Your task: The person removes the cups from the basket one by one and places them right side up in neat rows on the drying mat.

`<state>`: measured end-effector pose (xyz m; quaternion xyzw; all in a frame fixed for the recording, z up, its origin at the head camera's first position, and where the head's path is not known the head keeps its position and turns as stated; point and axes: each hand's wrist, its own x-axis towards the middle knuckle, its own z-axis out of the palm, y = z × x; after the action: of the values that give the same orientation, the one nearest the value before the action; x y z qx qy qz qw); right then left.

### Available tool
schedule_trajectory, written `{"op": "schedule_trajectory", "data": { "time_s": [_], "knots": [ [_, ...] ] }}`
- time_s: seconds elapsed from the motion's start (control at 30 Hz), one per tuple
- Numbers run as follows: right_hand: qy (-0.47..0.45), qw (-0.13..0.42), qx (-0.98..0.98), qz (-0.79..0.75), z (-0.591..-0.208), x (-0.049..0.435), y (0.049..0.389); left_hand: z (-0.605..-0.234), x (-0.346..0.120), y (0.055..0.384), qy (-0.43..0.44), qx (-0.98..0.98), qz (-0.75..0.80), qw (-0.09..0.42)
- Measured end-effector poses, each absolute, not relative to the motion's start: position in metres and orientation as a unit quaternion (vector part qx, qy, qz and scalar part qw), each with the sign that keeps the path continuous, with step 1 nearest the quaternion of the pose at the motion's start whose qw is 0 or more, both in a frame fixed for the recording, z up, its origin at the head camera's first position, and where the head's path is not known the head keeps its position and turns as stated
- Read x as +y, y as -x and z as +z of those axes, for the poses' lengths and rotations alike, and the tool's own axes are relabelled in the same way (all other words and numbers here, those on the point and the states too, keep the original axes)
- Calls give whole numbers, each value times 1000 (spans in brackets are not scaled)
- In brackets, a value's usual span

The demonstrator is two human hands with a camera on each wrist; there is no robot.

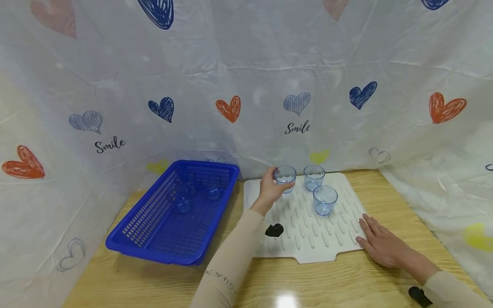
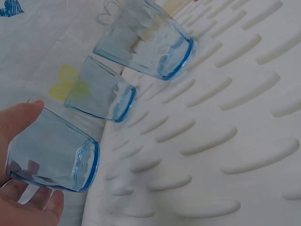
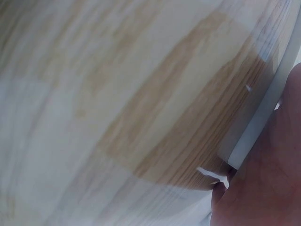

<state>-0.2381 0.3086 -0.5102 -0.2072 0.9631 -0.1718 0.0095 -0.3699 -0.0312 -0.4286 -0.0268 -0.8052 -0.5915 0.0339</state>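
My left hand (image 1: 271, 188) grips a clear bluish glass (image 1: 285, 176) over the far left part of a white ridged drainboard (image 1: 292, 239). In the left wrist view, thumb and fingers wrap the sides of this glass (image 2: 56, 150) near its rim, and its thick blue base faces the board. Two similar upright glasses stand on the board: one at the back (image 1: 314, 177), one nearer the middle (image 1: 325, 200). My right hand (image 1: 385, 246) lies with fingers extended along the board's right edge. In the right wrist view, part of that hand (image 3: 268, 169) shows beside the board's side.
Left of the board stands a blue plastic basket (image 1: 154, 259) with perforated walls and several clear glasses (image 1: 184, 205) inside. Everything sits on a wood-grain table (image 1: 154, 284). A white curtain (image 1: 262, 81) printed with hearts hangs behind and along both sides.
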Motion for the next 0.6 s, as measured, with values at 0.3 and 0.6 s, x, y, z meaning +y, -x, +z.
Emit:
{"op": "schedule_trajectory", "data": {
  "time_s": [0.3, 0.6],
  "knots": [
    [193, 32, 971, -138, -499, 304, 236, -440, -28, 381, 29, -815, -578, 28],
    [196, 24, 970, -139, -501, 304, 234, -450, -23, 387, 30, -826, -563, 26]
  ]
}}
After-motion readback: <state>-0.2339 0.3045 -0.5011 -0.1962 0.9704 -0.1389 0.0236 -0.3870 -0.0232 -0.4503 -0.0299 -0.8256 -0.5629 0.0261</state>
